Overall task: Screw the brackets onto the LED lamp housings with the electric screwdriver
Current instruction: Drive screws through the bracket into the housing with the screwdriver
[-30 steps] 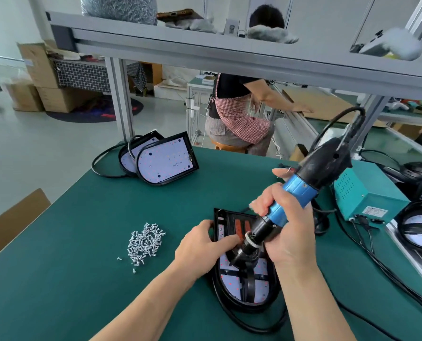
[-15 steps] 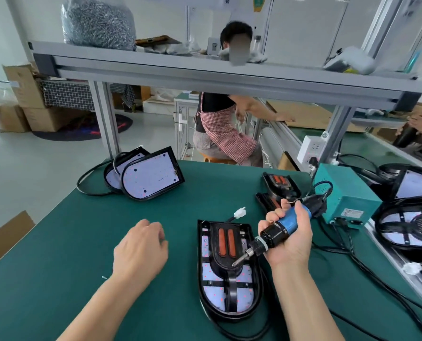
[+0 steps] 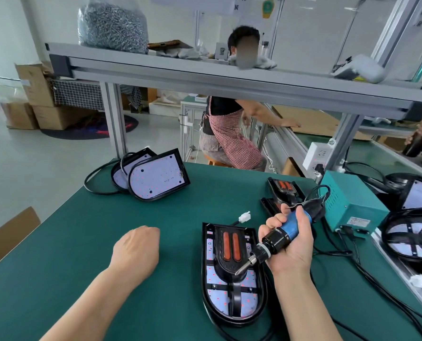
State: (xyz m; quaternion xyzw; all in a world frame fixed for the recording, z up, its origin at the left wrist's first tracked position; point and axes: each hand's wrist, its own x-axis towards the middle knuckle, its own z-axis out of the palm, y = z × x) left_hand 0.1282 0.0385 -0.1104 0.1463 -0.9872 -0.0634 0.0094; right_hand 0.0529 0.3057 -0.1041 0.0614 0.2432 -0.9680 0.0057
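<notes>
A black LED lamp housing lies on the green table in front of me. A black bracket with two orange strips sits on it. My right hand grips the blue and black electric screwdriver, tilted down to the left. Its bit tip hovers just over the bracket's lower part. My left hand is to the left of the housing, low over the table, back up and fingers curled under. Whatever is beneath them is hidden.
Two more lamp housings lean together at the back left. Spare brackets and a teal power box stand at the back right, with cables trailing. Further lamps lie on the right. A metal shelf spans overhead, and a person sits behind it.
My left hand has left the bracket and moved left across the table. My right hand lifted the screwdriver off the bracket and tilted it lower. The view has risen.
</notes>
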